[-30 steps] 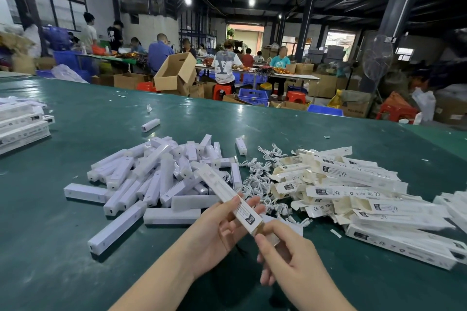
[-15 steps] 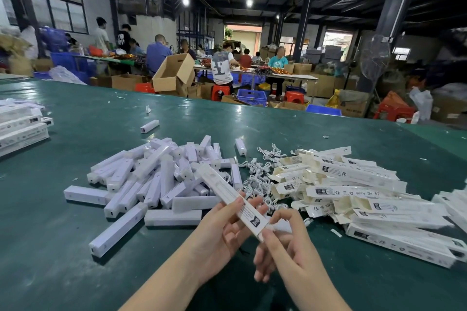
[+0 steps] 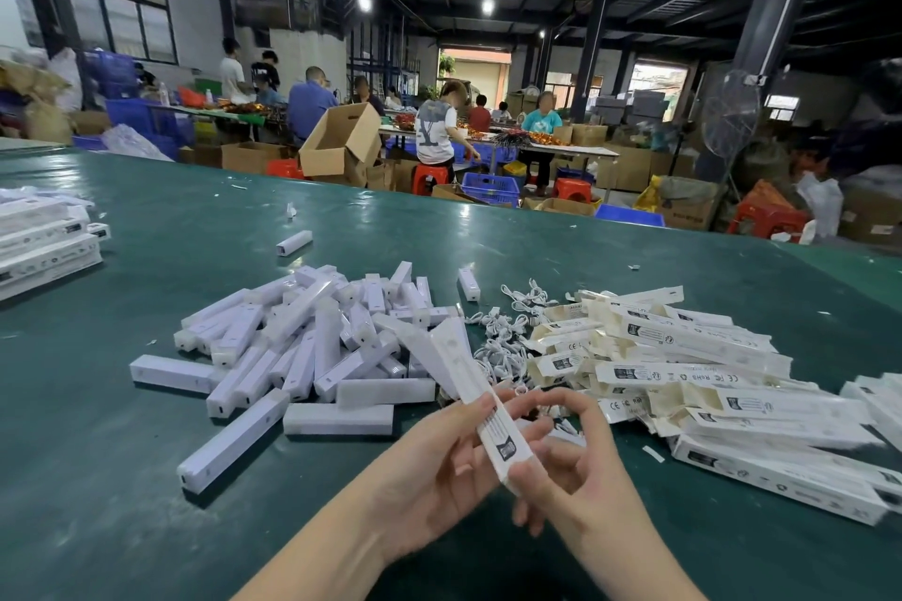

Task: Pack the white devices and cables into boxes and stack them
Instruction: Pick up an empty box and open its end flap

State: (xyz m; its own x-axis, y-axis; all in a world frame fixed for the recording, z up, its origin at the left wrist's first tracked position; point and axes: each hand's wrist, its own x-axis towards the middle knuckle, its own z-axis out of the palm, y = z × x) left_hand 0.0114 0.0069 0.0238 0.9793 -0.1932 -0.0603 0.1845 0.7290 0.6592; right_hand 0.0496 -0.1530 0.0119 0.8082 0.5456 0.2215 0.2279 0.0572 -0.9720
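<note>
- Left hand [image 3: 439, 469] grips a long white box [image 3: 481, 398]; right hand [image 3: 571, 473] pinches its near end.
- Judged step: closing the end flap.
- Next: stack it with packed boxes [image 3: 44, 249] at 10 o'clock.

On the table [image 3: 146, 527]: device pile [image 3: 302, 347] left of centre, cables [image 3: 507, 347] just right of it, flat boxes [image 3: 683, 371] heaped further right. Packed stack [image 3: 44, 239] at far left edge. One lone device [image 3: 294, 243] behind the pile. Nearest the camera, left hand [image 3: 439, 464] and right hand [image 3: 571, 473] side by side, a box [image 3: 481, 405] between them, slanting back over the pile. Beyond the table, workers at benches.
</note>
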